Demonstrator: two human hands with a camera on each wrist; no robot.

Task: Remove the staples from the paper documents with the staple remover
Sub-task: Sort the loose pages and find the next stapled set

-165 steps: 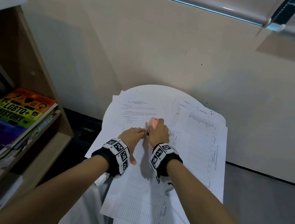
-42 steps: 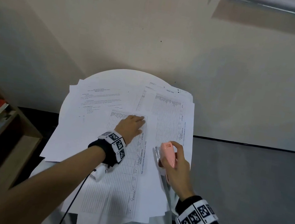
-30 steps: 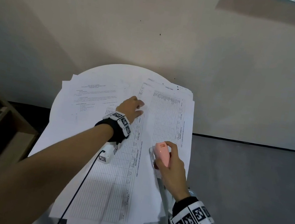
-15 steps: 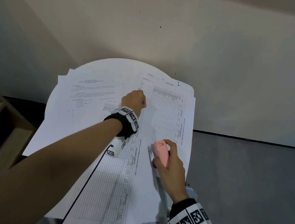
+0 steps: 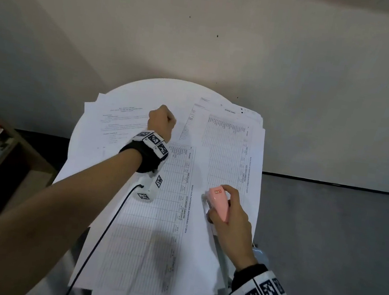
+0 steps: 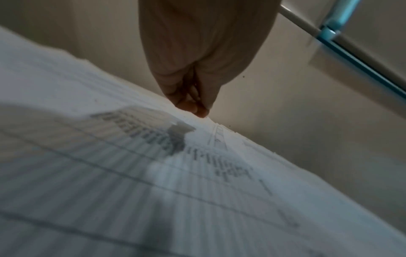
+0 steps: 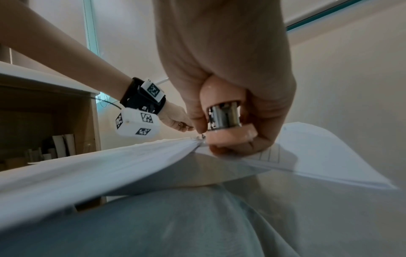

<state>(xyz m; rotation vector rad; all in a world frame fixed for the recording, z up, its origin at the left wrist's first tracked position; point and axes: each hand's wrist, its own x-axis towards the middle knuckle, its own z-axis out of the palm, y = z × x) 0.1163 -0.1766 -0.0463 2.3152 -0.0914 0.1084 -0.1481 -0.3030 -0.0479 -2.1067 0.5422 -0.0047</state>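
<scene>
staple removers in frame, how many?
1: the pink staple remover, gripped in the right hand, tip down on the papers at the table's right side. No other shows; the papers could hide one.

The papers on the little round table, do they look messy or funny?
Yes. The white printed papers lie fanned at different angles and stick out past the round white table at the near edge, so they look untidy. No tears visible.

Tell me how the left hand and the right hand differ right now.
The left hand is stretched to the far side of the papers; the right hand stays near, at their right edge. The left hand's curled fingertips pinch at a sheet's edge; the right hand grips the pink staple remover. Both wear marker wristbands.
</scene>
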